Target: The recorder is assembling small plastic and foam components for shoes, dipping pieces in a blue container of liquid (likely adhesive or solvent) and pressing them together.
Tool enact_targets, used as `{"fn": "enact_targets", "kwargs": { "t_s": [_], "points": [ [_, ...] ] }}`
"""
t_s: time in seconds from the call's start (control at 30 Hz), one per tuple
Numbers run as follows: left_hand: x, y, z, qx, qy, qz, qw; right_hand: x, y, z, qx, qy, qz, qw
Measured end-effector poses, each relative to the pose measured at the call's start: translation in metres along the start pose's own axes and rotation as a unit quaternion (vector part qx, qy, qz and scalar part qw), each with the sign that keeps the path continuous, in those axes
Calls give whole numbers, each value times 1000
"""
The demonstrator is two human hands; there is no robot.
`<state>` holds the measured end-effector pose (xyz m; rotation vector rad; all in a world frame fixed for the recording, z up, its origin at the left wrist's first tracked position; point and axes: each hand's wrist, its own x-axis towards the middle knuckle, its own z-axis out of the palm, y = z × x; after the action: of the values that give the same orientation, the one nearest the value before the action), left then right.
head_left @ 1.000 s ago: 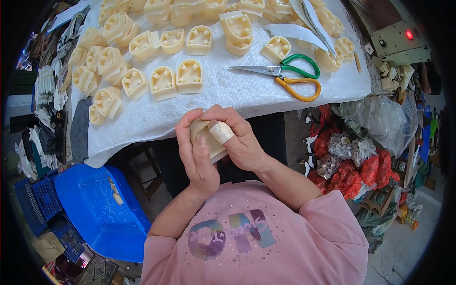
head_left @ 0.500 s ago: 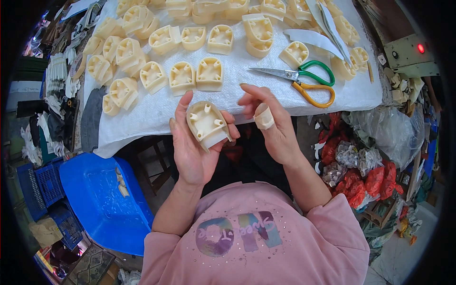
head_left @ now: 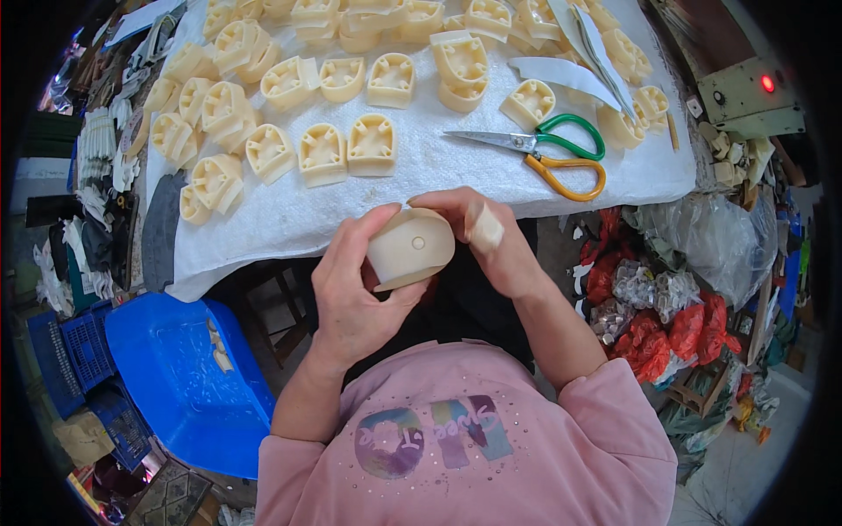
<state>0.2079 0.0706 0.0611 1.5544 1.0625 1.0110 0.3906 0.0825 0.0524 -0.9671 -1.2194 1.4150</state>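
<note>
A cream, D-shaped shoe heel is held up between my hands just below the table's near edge. Its smooth face with a small round mark is turned up. My left hand wraps its left side, with fingers along the far edge and thumb at the near edge. My right hand has its fingertips on the heel's far right rim; its thumb is partly hidden. A pale tape wrap covers one digit of my right hand. Beyond my hands, similar heels stand hollow side up, showing inner posts.
Scissors with one green and one orange handle lie on the white cloth. White sheets rest among heels at the far right. A blue tub stands below left; red plastic bags lie below right.
The heel has been turned over, from its hollow posted side to its smooth face. My right hand has moved left onto its rim. The whole view has shifted slightly.
</note>
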Motion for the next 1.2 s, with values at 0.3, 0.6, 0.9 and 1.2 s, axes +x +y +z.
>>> {"fn": "enact_targets", "kwargs": {
  "t_s": [0.3, 0.6, 0.9, 1.2],
  "points": [
    [6, 10, -1, 150, 2, 130, 980, 11, -13, -3, -241, -68, -86, 964],
    [10, 9, 11, 245, 109, 219, 938, 1, -9, 0, -15, -32, 75, 997],
    [15, 4, 16, 355, 166, 201, 898, -6, 25, 30, -8, 81, -7, 997],
    [11, -6, 10, 327, 198, 194, 903, -14, 6, 53, -42, 60, -16, 997]
  ]
}}
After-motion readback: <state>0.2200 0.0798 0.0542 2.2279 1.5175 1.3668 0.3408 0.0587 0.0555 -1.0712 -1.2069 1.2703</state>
